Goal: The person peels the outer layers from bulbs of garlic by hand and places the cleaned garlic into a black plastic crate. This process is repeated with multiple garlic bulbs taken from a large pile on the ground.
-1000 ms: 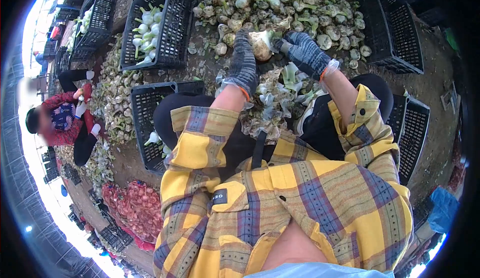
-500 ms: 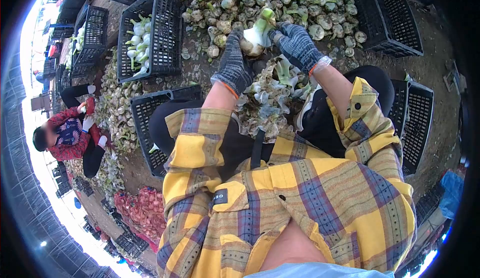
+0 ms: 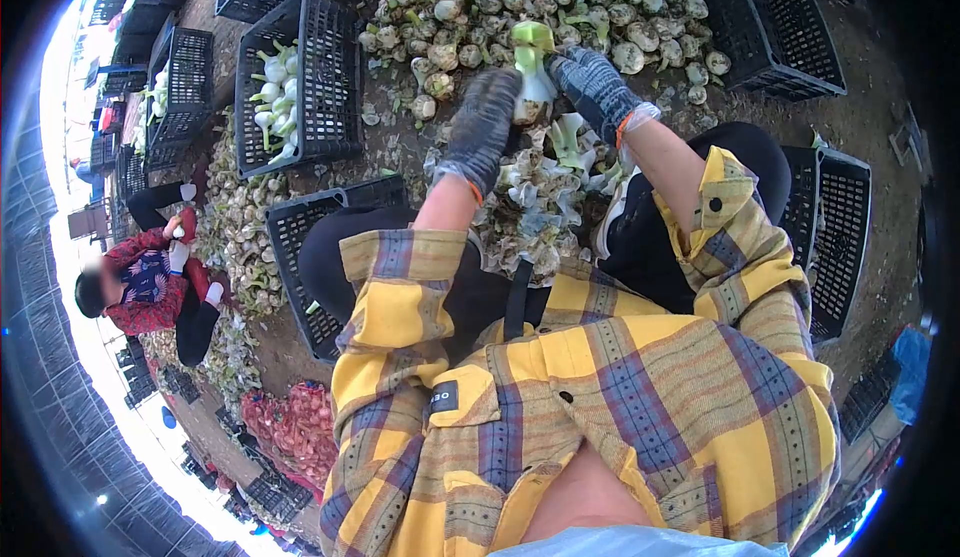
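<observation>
A white bulb [image 3: 536,92] with a thick green stem stands upright between my gloved hands, some brown skin at its base. My right hand [image 3: 596,95], in a grey knit glove, is closed on the bulb's right side. At its left, my left hand [image 3: 482,122] is curled with the knuckles up and slightly blurred. Its fingertips are hidden, so what they hold cannot be seen. Below the hands lies a heap of peeled leaves and skins [image 3: 540,207] between my legs. Beyond them is a large pile of unpeeled bulbs [image 3: 640,17].
A black crate [image 3: 345,87] with peeled white bulbs stands at the left. Other black crates [image 3: 285,232] [image 3: 840,247] flank my legs, and another [image 3: 790,47] is at upper right. Another person [image 3: 140,282] sits at the left near more bulbs. Red mesh sacks [image 3: 295,427] lie lower left.
The bulb has turned from tilted to upright, its stem pointing away from me. My left hand has rolled over and come down its left side; my right hand stays at the right.
</observation>
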A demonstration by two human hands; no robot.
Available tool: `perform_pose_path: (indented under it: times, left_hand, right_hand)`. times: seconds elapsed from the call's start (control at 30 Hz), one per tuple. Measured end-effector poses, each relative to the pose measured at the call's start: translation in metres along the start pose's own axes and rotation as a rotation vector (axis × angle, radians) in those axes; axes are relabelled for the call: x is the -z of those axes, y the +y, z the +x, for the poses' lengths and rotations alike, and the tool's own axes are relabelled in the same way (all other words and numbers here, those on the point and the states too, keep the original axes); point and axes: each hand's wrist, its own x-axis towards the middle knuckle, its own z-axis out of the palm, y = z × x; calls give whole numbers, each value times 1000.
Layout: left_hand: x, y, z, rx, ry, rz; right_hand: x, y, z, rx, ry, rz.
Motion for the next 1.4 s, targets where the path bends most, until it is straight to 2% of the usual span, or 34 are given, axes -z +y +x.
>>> perform_pose_path:
  times: [0.03, 0.07, 0.1, 0.13, 0.17, 0.2, 0.27, 0.3, 0.33, 0.37, 0.4, 0.43, 0.47, 0.5, 0.53, 0.6, 0.63, 0.67, 0.73, 0.77, 0.8, 0.87, 0.9, 0.93, 1.0, 1.03, 1.07, 1.13, 1.2, 1.27, 1.33, 1.4]
  left_hand:
    - [0, -7, 0, -275, 76, 261]
    - [-3, -9, -5, -549, 153, 522]
    - [-8, -6, -13, -419, 106, 372]
    - [-5, -6, -10, -417, 107, 375]
    - [-3, -2, -8, -300, -17, 163]
    - [-1, 1, -7, -180, -139, -50]
    - [2, 2, -9, -120, -195, -152]
    - [-1, 5, -12, -60, -180, -193]
    - [-3, 7, -14, 0, -167, -231]
    - [-4, 7, -11, -19, -62, -98]
    - [-4, 5, -11, -16, -63, -97]
    - [-3, 3, -12, -142, -19, 128]
    - [-3, 2, -13, -267, 28, 353]
    - [-2, 1, -10, -244, 0, 183]
    - [0, 0, -10, -241, 2, 186]
    - [4, -2, -5, -152, -86, -152]
    - [5, -2, -2, -122, -121, -284]
    - [6, -2, -1, -122, -120, -282]
    - [9, 0, 2, -56, -160, -302]
    - [5, 1, -1, -107, -91, -155]
    - [2, 2, -5, -105, -91, -155]
    - [-3, 2, -9, -193, 125, 252]
    - [5, 1, -4, -147, 102, 129]
    - [7, 0, -1, -145, 107, 129]
    - [6, 0, 5, -188, 54, -75]
    - [3, 3, 4, -157, 34, -209]
    - [3, 5, 4, -158, 34, -207]
    - [5, 8, 3, -118, -50, -249]
    - [5, 4, 5, -139, -2, -268]
    - [8, 0, 11, -34, 113, -226]
    - [7, 2, 8, -30, 74, -285]
    - [7, 7, 9, -114, 76, -302]
  right_hand:
    - [-3, -4, -4, -177, 55, 161]
    - [-3, -1, -2, -178, 55, 160]
    - [-6, 5, 0, -161, 5, 211]
    - [-8, 8, 0, -142, -44, 262]
    - [8, 1, -5, 243, -114, -439]
    - [5, 6, -7, 241, -114, -438]
    - [-14, 24, -3, 442, 220, -192]
    - [-17, 25, 2, 242, 42, 116]
    - [-18, 29, 0, 242, 44, 118]
    - [-12, 21, -4, 266, 74, -119]
    - [-7, 16, -7, 285, 102, -357]
    - [-6, 14, -5, 285, 101, -358]
    - [-6, 13, -1, 140, 28, -210]
    - [-8, 12, 0, -6, -45, -60]
    - [-9, 14, -2, -7, -46, -56]
    - [-10, 25, -5, 222, 58, -104]
    - [-16, 30, -6, 304, 190, -21]
    - [-12, 25, -5, 304, 191, -19]
    - [-4, 16, -1, 230, 47, -275]
    - [-5, 11, -7, 272, 224, -280]
    - [-7, 2, -13, 270, 223, -280]
    - [-9, -17, -18, -66, 289, 183]
    - [0, -19, -14, -209, 89, 425]
    - [-5, -9, -12, -209, 86, 428]
    - [-27, 27, -5, -75, 60, 1039]
    - [-36, 44, 2, 26, 96, 921]
    - [-32, 42, 2, 27, 96, 923]
    - [-16, 31, 1, 360, 256, -85]
    - [-14, 20, -4, 377, 262, -102]
    - [-8, 4, -10, 392, 269, -121]
    - [-3, -16, -13, -335, 11, 1260]
    - [-5, -12, -9, -287, -18, 1334]
